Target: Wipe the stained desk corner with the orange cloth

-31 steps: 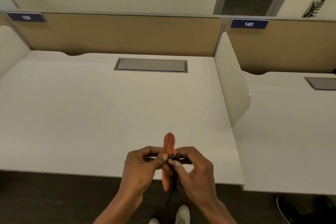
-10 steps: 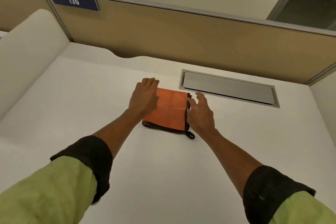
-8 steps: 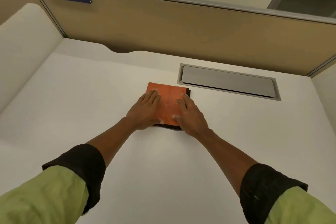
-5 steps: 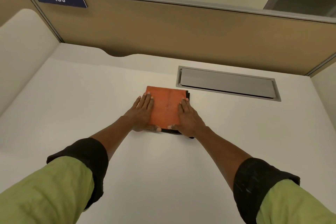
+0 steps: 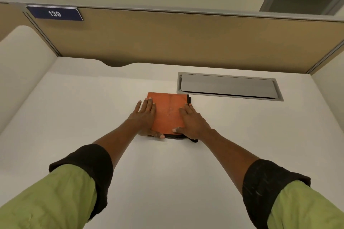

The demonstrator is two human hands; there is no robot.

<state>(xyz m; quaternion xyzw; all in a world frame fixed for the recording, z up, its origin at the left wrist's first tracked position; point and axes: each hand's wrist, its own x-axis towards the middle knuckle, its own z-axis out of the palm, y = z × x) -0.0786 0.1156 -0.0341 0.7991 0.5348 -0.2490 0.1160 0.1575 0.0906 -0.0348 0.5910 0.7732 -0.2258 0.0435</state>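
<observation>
The orange cloth (image 5: 168, 111), folded into a flat square with a dark trim and a small dark loop at its near right corner, lies on the white desk (image 5: 93, 113) near the middle back. My left hand (image 5: 144, 120) lies flat on its left side, and my right hand (image 5: 192, 122) lies flat on its right side. Both thumbs hook the cloth's near edge. I see no stain on the desk surface.
A grey cable hatch (image 5: 228, 86) is set into the desk just right of the cloth. A tan partition (image 5: 186, 41) with a blue plate 139 (image 5: 54, 13) closes the back. White side dividers stand at the left (image 5: 20, 72) and right (image 5: 331, 87).
The cloth went from being held bunched at the desk's front edge to lying folded near the back. Over the last second both hands settled flat on its two sides.
</observation>
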